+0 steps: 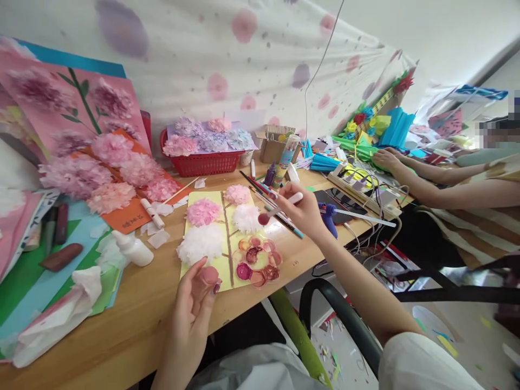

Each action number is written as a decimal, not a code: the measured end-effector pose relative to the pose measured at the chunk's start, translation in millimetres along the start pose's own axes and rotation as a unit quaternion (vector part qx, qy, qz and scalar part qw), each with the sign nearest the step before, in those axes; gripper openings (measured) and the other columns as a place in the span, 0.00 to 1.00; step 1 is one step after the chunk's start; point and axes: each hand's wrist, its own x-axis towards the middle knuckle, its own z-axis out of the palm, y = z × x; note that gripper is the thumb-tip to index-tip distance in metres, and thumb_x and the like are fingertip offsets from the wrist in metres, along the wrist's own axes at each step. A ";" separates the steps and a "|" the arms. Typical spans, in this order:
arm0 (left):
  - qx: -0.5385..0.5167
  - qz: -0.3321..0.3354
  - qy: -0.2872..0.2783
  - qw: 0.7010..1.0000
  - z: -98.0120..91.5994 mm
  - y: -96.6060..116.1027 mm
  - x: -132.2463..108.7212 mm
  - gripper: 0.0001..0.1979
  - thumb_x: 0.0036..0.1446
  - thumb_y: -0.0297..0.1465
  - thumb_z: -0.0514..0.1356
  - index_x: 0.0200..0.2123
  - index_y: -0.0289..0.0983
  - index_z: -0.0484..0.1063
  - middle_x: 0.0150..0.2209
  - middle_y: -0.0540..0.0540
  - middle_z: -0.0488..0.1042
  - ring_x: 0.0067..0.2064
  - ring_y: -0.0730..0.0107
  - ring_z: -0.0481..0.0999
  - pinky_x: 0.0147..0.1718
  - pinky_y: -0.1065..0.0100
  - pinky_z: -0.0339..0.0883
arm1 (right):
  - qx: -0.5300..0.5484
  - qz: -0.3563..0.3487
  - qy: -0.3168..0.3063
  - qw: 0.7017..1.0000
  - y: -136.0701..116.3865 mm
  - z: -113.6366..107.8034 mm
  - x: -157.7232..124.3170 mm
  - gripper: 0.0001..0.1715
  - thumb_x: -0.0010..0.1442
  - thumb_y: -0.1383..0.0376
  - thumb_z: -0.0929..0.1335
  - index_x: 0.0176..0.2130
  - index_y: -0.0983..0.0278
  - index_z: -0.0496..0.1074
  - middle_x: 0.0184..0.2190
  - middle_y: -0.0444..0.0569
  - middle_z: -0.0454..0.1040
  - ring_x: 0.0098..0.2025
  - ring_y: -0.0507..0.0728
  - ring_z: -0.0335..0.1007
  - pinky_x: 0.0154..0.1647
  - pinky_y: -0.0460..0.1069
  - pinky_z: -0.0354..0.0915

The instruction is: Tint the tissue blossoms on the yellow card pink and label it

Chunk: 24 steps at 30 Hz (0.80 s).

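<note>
My left hand (190,311) holds a small round pink disc (209,275) between thumb and fingers, above the table's front edge. My right hand (299,210) grips a makeup brush (284,205) with a pale handle; its dark pink bristles point left, over the flower-shaped paint palette (277,244). The palette has several wells of red, pink and orange and lies partly on a yellow card (206,199). On that card are a pink paper flower (203,212), a large white one (200,245) close to my left fingers, and a white one (244,218) by the bristles.
A red basket (207,164) of pastel flowers stands at the back. Left are a white glue bottle (134,248) and coloured paper. To the right lie a blue glue gun (328,216) and a power strip (361,187). Another person's hands (388,160) work at far right.
</note>
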 end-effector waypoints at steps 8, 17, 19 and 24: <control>0.116 0.144 -0.038 0.982 15.5 4.7 23.8 0.06 0.60 0.35 0.58 0.40 0.41 0.66 0.43 0.45 0.73 0.49 0.61 0.76 0.50 0.60 0.72 | -0.030 -0.025 -0.106 0.994 14.3 29.7 -32.4 0.23 0.64 0.54 0.67 0.23 0.61 0.62 0.16 0.39 0.63 0.21 0.49 0.54 0.23 0.47 0.50; 0.166 0.120 -0.039 0.978 22.3 11.2 27.3 0.04 0.61 0.31 0.52 0.40 0.41 0.65 0.45 0.44 0.72 0.49 0.62 0.73 0.52 0.59 0.68 | -0.043 -0.006 -0.092 0.995 13.3 32.8 -34.0 0.23 0.64 0.53 0.67 0.22 0.61 0.61 0.17 0.40 0.63 0.21 0.50 0.55 0.24 0.48 0.51; 0.167 0.115 -0.038 0.978 22.0 11.6 27.3 0.05 0.61 0.31 0.52 0.40 0.41 0.65 0.45 0.44 0.73 0.49 0.62 0.74 0.52 0.59 0.68 | -0.036 -0.003 -0.075 0.997 13.3 35.5 -35.1 0.24 0.64 0.53 0.67 0.22 0.61 0.61 0.17 0.40 0.63 0.21 0.50 0.56 0.24 0.48 0.51; 0.177 0.129 -0.037 0.975 23.6 10.5 28.2 0.05 0.60 0.30 0.53 0.40 0.41 0.65 0.41 0.45 0.73 0.45 0.61 0.74 0.47 0.60 0.69 | -0.010 0.008 -0.083 0.996 5.8 31.9 -27.1 0.24 0.64 0.52 0.68 0.22 0.61 0.62 0.16 0.39 0.62 0.20 0.49 0.54 0.23 0.48 0.51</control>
